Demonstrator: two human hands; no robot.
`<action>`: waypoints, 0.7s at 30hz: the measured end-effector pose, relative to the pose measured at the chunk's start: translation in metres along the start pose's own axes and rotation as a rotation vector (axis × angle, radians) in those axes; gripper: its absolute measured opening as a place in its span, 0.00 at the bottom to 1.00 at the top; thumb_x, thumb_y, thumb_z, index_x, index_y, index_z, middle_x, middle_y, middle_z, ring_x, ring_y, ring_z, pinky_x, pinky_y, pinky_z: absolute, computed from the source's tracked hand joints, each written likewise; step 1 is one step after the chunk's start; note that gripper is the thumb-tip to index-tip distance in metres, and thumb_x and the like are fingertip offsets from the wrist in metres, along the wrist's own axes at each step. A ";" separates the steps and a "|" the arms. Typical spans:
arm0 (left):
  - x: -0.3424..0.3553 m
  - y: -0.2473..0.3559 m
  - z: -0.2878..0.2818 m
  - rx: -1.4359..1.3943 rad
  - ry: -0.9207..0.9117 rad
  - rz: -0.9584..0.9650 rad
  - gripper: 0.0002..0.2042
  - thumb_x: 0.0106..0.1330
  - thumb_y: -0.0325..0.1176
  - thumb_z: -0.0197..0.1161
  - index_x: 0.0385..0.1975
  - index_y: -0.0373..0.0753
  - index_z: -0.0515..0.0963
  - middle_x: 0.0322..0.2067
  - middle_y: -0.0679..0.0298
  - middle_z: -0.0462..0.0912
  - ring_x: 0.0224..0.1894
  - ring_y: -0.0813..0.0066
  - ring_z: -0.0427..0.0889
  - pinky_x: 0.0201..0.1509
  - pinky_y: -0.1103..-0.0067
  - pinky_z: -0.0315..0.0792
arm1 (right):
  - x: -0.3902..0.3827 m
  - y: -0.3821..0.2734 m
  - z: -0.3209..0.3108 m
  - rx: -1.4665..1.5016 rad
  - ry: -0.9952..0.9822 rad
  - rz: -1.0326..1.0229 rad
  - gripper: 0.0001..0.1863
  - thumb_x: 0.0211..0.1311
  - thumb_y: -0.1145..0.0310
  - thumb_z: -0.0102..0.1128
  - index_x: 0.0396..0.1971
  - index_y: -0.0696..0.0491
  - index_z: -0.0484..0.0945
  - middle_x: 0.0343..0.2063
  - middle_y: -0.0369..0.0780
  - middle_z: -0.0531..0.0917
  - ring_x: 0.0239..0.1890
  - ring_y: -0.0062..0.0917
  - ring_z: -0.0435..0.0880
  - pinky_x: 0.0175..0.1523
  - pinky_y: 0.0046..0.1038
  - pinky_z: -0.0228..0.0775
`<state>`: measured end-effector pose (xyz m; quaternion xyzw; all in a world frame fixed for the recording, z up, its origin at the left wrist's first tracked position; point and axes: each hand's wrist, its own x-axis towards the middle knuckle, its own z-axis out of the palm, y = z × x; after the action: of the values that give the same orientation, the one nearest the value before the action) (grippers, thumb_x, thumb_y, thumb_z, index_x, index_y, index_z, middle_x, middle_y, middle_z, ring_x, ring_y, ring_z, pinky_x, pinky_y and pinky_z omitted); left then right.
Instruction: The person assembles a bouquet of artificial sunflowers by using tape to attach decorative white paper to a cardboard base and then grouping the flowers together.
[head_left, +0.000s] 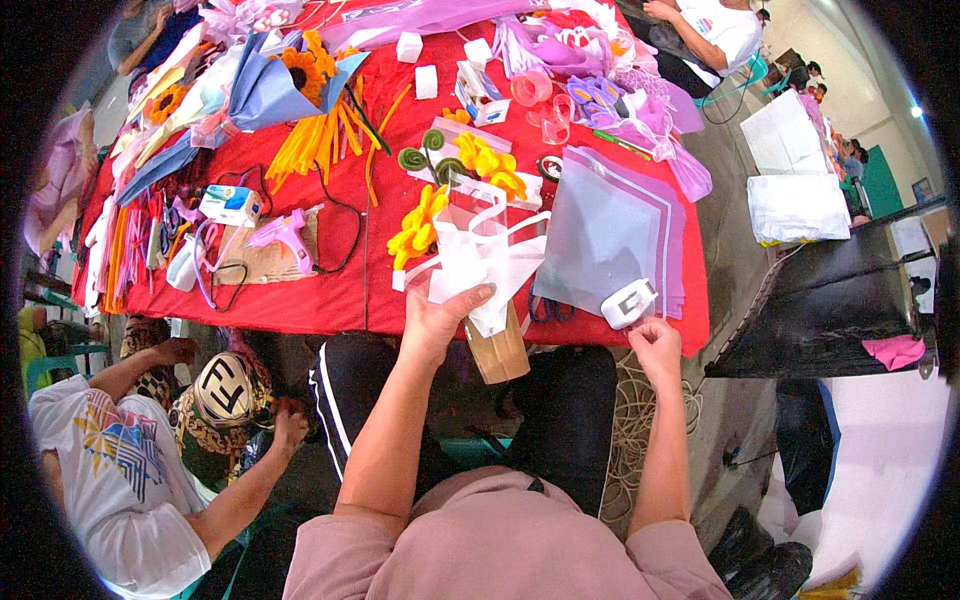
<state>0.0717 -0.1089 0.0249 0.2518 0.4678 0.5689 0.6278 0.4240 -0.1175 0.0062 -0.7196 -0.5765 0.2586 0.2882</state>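
My left hand (440,325) is closed round the base of a small bundle in white wrapping (463,265), with loops of white ribbon. Yellow fuzzy flowers (417,228) and green curled stems (440,150) show beside and beyond it; I cannot tell which are fixed to the bundle. Below my left hand a brown cardboard-like piece (500,352) sticks out past the table's edge. My right hand (656,350) is at the front edge with its fingers pinched. A white tape dispenser (628,303) lies just beyond those fingertips. Whatever the pinch holds is too small to make out.
The red-covered table (350,300) carries translucent wrapping sheets (610,230), a purple glue gun (283,240) with a cord, purple-handled scissors (598,100), orange fuzzy stems (320,140) and a blue-wrapped sunflower bouquet (275,85). A person (140,480) sits close on my left.
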 end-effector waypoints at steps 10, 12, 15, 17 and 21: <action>0.002 -0.006 0.000 -0.003 -0.058 0.011 0.28 0.47 0.27 0.72 0.50 0.32 0.70 0.44 0.60 0.79 0.46 0.69 0.78 0.53 0.73 0.71 | 0.006 -0.009 -0.002 0.708 -0.046 0.421 0.05 0.47 0.80 0.64 0.23 0.63 0.76 0.22 0.43 0.81 0.24 0.25 0.81 0.33 0.25 0.76; -0.003 -0.005 0.007 -0.112 -0.087 0.024 0.24 0.49 0.27 0.71 0.48 0.31 0.73 0.42 0.59 0.80 0.45 0.68 0.79 0.54 0.73 0.70 | 0.007 -0.001 -0.003 0.824 -0.111 0.411 0.06 0.51 0.80 0.62 0.26 0.64 0.73 0.28 0.46 0.81 0.31 0.31 0.84 0.39 0.28 0.80; 0.001 -0.014 0.033 -0.317 -0.202 -0.052 0.28 0.50 0.30 0.70 0.52 0.31 0.69 0.45 0.58 0.78 0.50 0.67 0.76 0.58 0.71 0.67 | 0.005 0.000 -0.007 0.881 -0.115 0.446 0.05 0.52 0.80 0.61 0.25 0.64 0.73 0.32 0.48 0.81 0.35 0.34 0.84 0.42 0.32 0.80; 0.006 -0.018 0.061 -0.405 -0.296 -0.143 0.30 0.50 0.32 0.71 0.54 0.32 0.67 0.47 0.59 0.78 0.51 0.67 0.75 0.59 0.71 0.67 | 0.005 0.003 -0.010 0.907 -0.118 0.479 0.05 0.51 0.81 0.60 0.25 0.64 0.72 0.34 0.50 0.80 0.35 0.36 0.84 0.43 0.33 0.81; 0.029 -0.034 0.111 -0.400 -0.564 -0.265 0.27 0.53 0.32 0.69 0.52 0.33 0.69 0.47 0.59 0.78 0.50 0.68 0.76 0.58 0.71 0.68 | 0.004 0.004 -0.019 1.042 -0.192 0.412 0.06 0.51 0.81 0.60 0.27 0.65 0.72 0.36 0.52 0.79 0.37 0.39 0.84 0.41 0.34 0.82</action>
<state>0.1826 -0.0652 0.0362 0.2083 0.1847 0.4710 0.8371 0.4415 -0.1161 0.0163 -0.5529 -0.2441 0.6241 0.4951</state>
